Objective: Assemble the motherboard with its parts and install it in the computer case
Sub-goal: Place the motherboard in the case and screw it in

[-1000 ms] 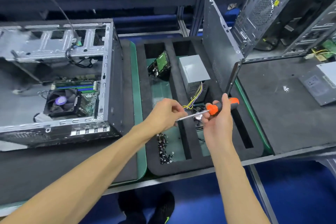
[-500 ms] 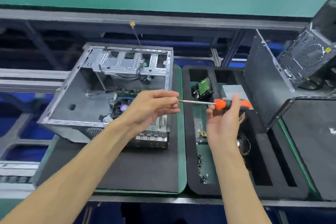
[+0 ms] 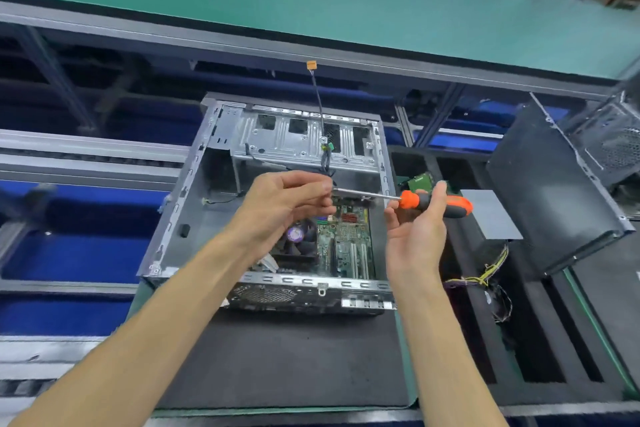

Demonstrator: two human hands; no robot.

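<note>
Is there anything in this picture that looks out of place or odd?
One thing: a thin black cable with an orange plug sticks straight up out of the open case, unconnected. Otherwise nothing stands out. The right hand holds the screwdriver by its handle; the left hand pinches its tip.

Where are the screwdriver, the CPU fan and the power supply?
screwdriver (image 3: 433, 202): head view, on the orange and black handle.
CPU fan (image 3: 295, 234): head view, on the purple hub.
power supply (image 3: 490, 213): head view, on the grey top face.
</note>
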